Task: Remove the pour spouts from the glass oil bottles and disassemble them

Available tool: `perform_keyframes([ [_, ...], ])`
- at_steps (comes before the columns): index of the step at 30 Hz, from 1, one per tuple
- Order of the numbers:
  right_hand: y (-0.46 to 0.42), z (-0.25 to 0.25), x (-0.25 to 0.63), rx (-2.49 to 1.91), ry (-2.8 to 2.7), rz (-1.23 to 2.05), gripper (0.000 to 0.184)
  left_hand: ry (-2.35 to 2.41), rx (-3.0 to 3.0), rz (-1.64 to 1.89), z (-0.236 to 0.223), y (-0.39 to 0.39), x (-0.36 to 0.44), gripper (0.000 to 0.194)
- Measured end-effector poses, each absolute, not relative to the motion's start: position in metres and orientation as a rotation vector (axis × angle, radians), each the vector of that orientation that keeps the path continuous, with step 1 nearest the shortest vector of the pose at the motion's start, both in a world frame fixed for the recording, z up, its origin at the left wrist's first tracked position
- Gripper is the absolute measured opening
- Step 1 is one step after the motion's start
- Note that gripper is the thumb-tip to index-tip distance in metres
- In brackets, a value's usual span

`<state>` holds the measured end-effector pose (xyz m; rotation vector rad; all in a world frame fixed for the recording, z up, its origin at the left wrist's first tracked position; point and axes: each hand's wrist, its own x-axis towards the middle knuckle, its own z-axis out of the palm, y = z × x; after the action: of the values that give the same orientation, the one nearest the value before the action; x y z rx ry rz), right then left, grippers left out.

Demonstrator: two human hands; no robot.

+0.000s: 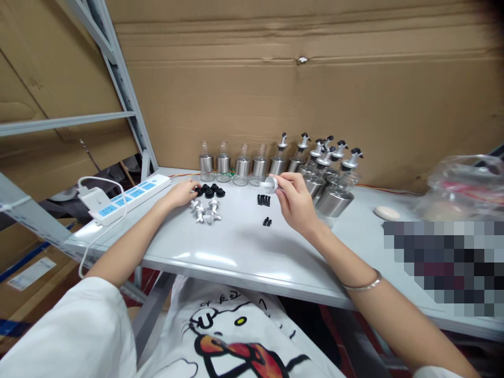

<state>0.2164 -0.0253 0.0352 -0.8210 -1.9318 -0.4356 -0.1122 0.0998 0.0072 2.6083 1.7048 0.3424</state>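
Observation:
My right hand point(296, 202) is closed on a silver pourer spout point(271, 185), held sideways above the table with its round base toward my fingers. At the left, my left hand point(184, 193) has its fingers curled on the nearest black stopper point(198, 191), at the edge of a group of black stoppers point(209, 192). Just in front of these lies a loose pile of silver pourer spouts point(208, 214). Between my hands are a row of small black caps point(263, 200) and a cluster of smaller black pieces point(268, 222).
Several uncapped glass bottles with steel sleeves point(243, 165) line the back. Bottles with spouts fitted point(336, 197) crowd behind my right hand. A power strip point(132, 198) lies at left, a pale disc point(387, 213) and plastic bag point(464, 184) at right. Cardboard point(252, 94) stands behind.

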Motion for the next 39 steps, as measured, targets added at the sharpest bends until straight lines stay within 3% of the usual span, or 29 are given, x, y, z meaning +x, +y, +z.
perform_keyframes([
  [8, -0.026, 0.036, 0.215, -0.789, -1.941, -0.448, 0.033, 1.699, 2.612, 0.326, 0.007, 0.097, -0.110, 0.040],
  [15, -0.027, 0.036, 0.214, -0.796, -2.002, -0.368, 0.007, 1.628, 2.543, 0.439, 0.006, 0.097, -0.108, 0.039],
  [20, -0.028, 0.037, 0.212, -0.735, -2.090, -0.388, 0.010, 1.615, 2.542, 0.493, 0.008, 0.095, -0.107, 0.024],
  [27, -0.033, 0.035, 0.205, -0.831, -2.278, -0.189, 0.011, 1.605, 2.534, 0.641, 0.017, 0.087, -0.100, 0.025],
  [35, -0.040, 0.020, 0.186, -0.913, -2.616, 0.177, 0.006, 1.142, 2.571, 0.565, 0.027, 0.065, -0.071, 0.045],
  [39, -0.044, 0.019, 0.184, -0.924, -2.612, 0.287, 0.018, 1.097, 2.442, 0.515, 0.027, 0.057, -0.068, 0.050],
])
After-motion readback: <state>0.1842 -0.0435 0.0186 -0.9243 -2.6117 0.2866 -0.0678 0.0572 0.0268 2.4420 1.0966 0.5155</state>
